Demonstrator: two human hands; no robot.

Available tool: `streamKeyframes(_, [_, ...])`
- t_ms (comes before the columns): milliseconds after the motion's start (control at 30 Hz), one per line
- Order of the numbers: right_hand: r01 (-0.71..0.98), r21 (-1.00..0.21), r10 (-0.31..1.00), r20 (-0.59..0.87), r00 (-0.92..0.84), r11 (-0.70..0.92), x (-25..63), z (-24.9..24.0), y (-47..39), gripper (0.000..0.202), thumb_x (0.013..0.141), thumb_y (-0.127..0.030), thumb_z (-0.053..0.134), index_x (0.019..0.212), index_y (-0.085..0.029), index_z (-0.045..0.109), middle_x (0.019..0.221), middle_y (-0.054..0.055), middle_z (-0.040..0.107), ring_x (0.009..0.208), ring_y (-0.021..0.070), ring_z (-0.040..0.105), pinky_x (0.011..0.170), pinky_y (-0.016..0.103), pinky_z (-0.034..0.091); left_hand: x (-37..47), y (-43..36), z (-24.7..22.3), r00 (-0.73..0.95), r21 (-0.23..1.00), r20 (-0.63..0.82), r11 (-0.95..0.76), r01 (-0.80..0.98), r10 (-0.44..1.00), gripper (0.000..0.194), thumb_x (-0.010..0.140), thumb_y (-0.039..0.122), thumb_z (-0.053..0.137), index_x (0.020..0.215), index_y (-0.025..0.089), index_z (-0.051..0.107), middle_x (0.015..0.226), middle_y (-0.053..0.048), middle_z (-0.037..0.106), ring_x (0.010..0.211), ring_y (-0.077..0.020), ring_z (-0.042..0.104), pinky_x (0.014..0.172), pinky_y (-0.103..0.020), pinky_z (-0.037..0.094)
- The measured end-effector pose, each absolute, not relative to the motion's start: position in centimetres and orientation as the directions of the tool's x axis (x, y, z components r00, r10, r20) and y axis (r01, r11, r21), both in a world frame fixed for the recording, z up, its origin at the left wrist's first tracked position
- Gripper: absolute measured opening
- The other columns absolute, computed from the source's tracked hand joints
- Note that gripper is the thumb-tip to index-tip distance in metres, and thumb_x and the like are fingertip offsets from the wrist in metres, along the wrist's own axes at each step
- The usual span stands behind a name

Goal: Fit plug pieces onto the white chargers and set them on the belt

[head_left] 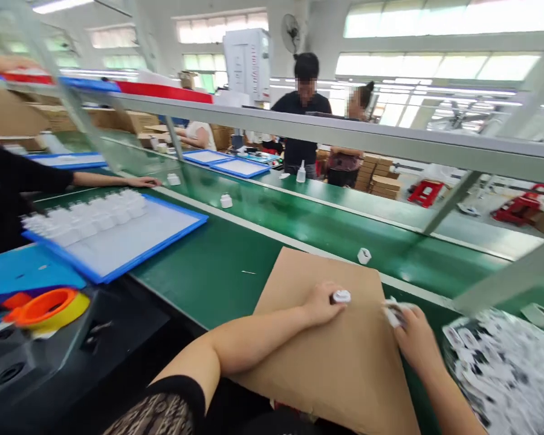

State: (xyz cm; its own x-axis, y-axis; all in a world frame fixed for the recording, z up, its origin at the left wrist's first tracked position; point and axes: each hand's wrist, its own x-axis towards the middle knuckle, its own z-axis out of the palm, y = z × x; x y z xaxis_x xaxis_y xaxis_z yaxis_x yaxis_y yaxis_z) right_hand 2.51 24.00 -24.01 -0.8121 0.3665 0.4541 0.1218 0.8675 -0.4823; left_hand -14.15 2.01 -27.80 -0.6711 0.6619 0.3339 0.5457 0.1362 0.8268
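My left hand (323, 304) is closed around a small part with a white round end (341, 296), above a brown cardboard sheet (340, 356). Near the right edge of that sheet, my right hand (412, 338) grips a white piece (393, 313), blurred and partly covered by the fingers. Beyond the sheet a white hollow part (364, 256) lies on the green conveyor (299, 211). To the right of my right hand is a clear bag (503, 368) full of small white parts.
A blue-edged tray (163, 232) at left holds rows of white parts. Orange and yellow tape rolls (57, 308) lie at lower left. A metal frame rail (344, 130) crosses above the conveyor. A co-worker's hand (144, 181) rests near the belt; other people stand beyond.
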Motion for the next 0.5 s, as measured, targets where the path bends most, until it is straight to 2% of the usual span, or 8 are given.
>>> streamKeyframes(133, [0.106, -0.597, 0.42, 0.417, -0.806, 0.795, -0.3, -25.0, 20.8, 0.027, 0.082, -0.033, 0.056, 0.103, -0.021, 0.068, 0.103, 0.01, 0.063, 0.092, 0.0263, 0.066, 0.085, 0.043, 0.057, -16.8, 2.2, -26.6, -0.766, 0.831, 0.218, 0.297, 0.47, 0.604, 0.027, 0.078, 0.021, 0.076, 0.105, 0.02, 0.073, 0.11, -0.006, 0.076, 0.102, -0.0217, 0.07, 0.096, -0.037, 0.054])
streamKeyframes(200, [0.088, -0.624, 0.44, 0.436, -0.785, 0.777, -0.4, -25.9, 20.2, 0.023, 0.084, -0.036, 0.062, 0.102, -0.021, 0.066, 0.103, 0.009, 0.062, 0.094, 0.0276, 0.065, 0.087, 0.046, 0.057, -19.5, 2.6, -25.4, -0.786, 0.813, 0.177, 0.362, 0.456, 0.593, 0.024, 0.082, 0.024, 0.072, 0.106, 0.019, 0.071, 0.107, -0.005, 0.076, 0.098, -0.0213, 0.07, 0.091, -0.035, 0.054])
streamKeyframes(300, [0.026, -0.697, 0.476, 0.462, -0.748, 0.717, 0.1, -26.7, 20.0, 0.029, 0.083, -0.041, 0.071, 0.102, -0.021, 0.064, 0.105, 0.009, 0.062, 0.099, 0.0288, 0.065, 0.091, 0.049, 0.056, -24.1, 3.8, -23.3, -0.843, 0.759, 0.137, 0.492, 0.427, 0.52, 0.019, 0.084, 0.027, 0.068, 0.1, 0.019, 0.071, 0.101, -0.005, 0.075, 0.098, -0.0228, 0.068, 0.091, -0.034, 0.051])
streamKeyframes(400, [-0.042, -0.746, 0.501, 0.486, -0.716, 0.664, 0.7, -26.9, 20.1, 0.022, 0.086, -0.034, 0.067, 0.104, -0.02, 0.065, 0.105, 0.009, 0.063, 0.098, 0.0248, 0.066, 0.09, 0.042, 0.057, -27.4, 5.3, -21.3, -0.906, 0.695, 0.118, 0.618, 0.367, 0.406, 0.021, 0.083, 0.026, 0.067, 0.102, 0.017, 0.07, 0.108, -0.009, 0.074, 0.106, -0.0262, 0.065, 0.094, -0.033, 0.048])
streamKeyframes(500, [-0.072, -0.748, 0.517, 0.522, -0.678, 0.66, 1.4, -26.4, 20.1, 0.017, 0.09, -0.025, 0.059, 0.105, -0.019, 0.067, 0.1, 0.007, 0.064, 0.09, 0.0207, 0.066, 0.082, 0.034, 0.057, -27.9, 6.4, -20.0, -0.943, 0.629, 0.117, 0.711, 0.314, 0.312, 0.023, 0.081, 0.027, 0.067, 0.102, 0.015, 0.067, 0.105, -0.011, 0.073, 0.105, -0.0293, 0.066, 0.09, -0.035, 0.049])
